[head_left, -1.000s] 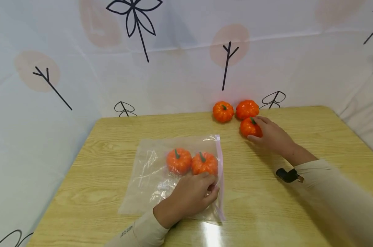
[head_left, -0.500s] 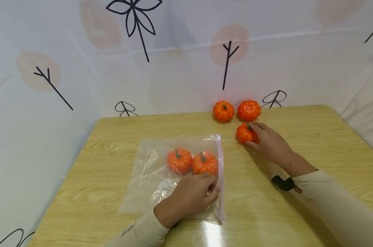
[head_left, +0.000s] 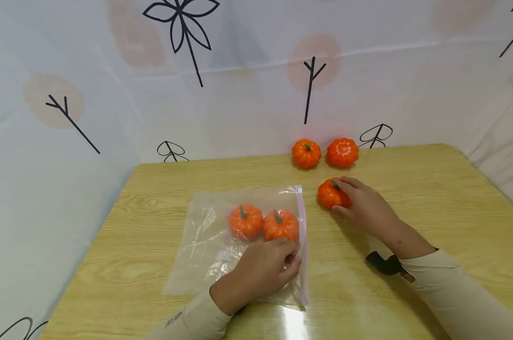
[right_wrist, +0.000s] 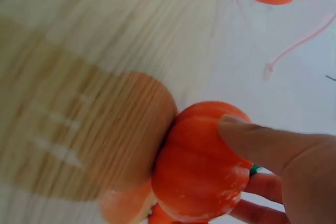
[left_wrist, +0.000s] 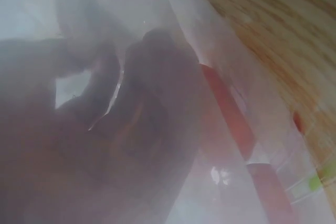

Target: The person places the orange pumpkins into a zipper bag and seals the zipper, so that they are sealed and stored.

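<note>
A clear zip bag (head_left: 205, 255) with a pale pink zip strip lies on the table, two small orange pumpkins (head_left: 245, 223) inside it. My left hand (head_left: 260, 267) pinches the bag near its zip edge, fingers curled. Hazy plastic veils the left fingers (left_wrist: 157, 77) in the left wrist view. To the right of the bag, my right hand (head_left: 368, 208) grips another orange pumpkin (head_left: 330, 194) beside its green stem. The right wrist view shows the thumb (right_wrist: 252, 135) laid across this pumpkin (right_wrist: 199, 166), which is low over the table.
Two more pumpkins, one with a green stem (head_left: 306, 154) and one showing no stem (head_left: 342, 152), stand at the table's back edge. Behind the wooden table (head_left: 141, 203) hangs a white cloth (head_left: 248, 108) with plant drawings.
My right hand has brought its pumpkin toward me and to the left, away from the two at the back. The left hand and the bag have stayed in place.
</note>
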The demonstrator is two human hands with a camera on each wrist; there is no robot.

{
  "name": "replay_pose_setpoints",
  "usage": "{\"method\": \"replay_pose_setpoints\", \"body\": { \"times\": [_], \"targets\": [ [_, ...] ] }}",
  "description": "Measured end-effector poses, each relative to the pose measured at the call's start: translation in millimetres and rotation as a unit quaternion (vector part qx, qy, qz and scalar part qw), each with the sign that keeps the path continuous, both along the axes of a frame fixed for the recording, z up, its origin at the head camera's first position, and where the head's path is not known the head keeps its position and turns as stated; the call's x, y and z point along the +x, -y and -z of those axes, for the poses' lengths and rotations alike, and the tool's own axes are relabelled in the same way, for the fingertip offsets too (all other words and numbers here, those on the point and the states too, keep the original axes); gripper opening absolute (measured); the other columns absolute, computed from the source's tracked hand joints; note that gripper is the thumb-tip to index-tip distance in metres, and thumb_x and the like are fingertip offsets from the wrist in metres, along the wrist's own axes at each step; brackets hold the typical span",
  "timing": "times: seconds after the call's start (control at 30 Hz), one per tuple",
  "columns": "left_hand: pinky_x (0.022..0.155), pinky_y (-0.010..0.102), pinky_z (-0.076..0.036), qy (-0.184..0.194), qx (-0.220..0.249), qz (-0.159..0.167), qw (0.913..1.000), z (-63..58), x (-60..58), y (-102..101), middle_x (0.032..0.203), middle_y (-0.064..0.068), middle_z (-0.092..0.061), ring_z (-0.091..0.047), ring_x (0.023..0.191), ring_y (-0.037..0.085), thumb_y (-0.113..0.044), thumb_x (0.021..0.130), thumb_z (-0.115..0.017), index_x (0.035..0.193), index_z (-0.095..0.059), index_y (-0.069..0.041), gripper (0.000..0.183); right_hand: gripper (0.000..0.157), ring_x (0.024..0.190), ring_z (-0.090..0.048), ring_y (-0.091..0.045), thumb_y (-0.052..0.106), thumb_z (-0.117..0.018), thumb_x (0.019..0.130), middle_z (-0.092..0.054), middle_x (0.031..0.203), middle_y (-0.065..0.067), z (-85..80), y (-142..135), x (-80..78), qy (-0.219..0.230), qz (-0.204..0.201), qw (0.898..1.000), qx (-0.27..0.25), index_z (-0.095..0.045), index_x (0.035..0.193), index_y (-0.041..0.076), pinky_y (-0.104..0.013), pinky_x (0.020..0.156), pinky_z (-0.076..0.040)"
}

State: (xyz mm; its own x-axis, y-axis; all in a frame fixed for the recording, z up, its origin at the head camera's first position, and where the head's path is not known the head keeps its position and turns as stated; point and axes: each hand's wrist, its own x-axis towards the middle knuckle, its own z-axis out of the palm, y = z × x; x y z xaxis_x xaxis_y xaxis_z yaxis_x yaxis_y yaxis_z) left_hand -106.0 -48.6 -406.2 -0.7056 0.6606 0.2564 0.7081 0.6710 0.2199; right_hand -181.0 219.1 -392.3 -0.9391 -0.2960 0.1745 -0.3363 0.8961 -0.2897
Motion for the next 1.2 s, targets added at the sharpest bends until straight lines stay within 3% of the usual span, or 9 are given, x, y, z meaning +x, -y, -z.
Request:
{"method": "replay_pose_setpoints", "body": {
  "times": [0.33, 0.9, 1.2],
  "targets": [
    [0.061, 0.019, -0.030, 0.013, -0.006, -0.008, 0.9999, -1.9, 1.3, 3, 0.071, -0.013, -0.050, -0.042, 0.063, 0.000, -0.027, 0.093, -0.060, 0.082, -0.059, -0.022, 0.012, 0.068, 0.124, -0.054, -0.050, 0.015, -0.078, 0.085, -0.047, 0.145, -0.029, -3.9, 9, 3.2, 0.014, -0.055, 0.998, 0.010, -0.048, 0.141, -0.007, -0.058, 0.100, -0.047],
    [0.064, 0.021, -0.034, -0.003, 0.005, -0.017, 0.9998, -2.1, 0.8, 0, 0.074, -0.013, -0.054, -0.045, 0.066, 0.001, -0.027, 0.094, -0.060, 0.088, -0.064, -0.022, 0.009, 0.064, 0.128, -0.055, -0.042, 0.022, -0.080, 0.084, -0.052, 0.146, -0.018, -29.9, 9, 30.3, 0.062, -0.139, 0.988, 0.035, -0.055, 0.141, 0.005, -0.055, 0.099, -0.049],
    [0.058, 0.016, -0.030, -0.021, 0.044, -0.019, 0.9986, -3.2, 0.5, -1, 0.072, -0.013, -0.054, -0.044, 0.062, 0.000, -0.025, 0.093, -0.060, 0.078, -0.057, -0.022, 0.015, 0.065, 0.128, -0.056, -0.039, 0.022, -0.080, 0.083, -0.053, 0.146, -0.015, -36.5, 14, 42.1, 0.036, -0.173, 0.983, 0.040, -0.055, 0.142, 0.007, -0.053, 0.098, -0.050]
  ]
}}
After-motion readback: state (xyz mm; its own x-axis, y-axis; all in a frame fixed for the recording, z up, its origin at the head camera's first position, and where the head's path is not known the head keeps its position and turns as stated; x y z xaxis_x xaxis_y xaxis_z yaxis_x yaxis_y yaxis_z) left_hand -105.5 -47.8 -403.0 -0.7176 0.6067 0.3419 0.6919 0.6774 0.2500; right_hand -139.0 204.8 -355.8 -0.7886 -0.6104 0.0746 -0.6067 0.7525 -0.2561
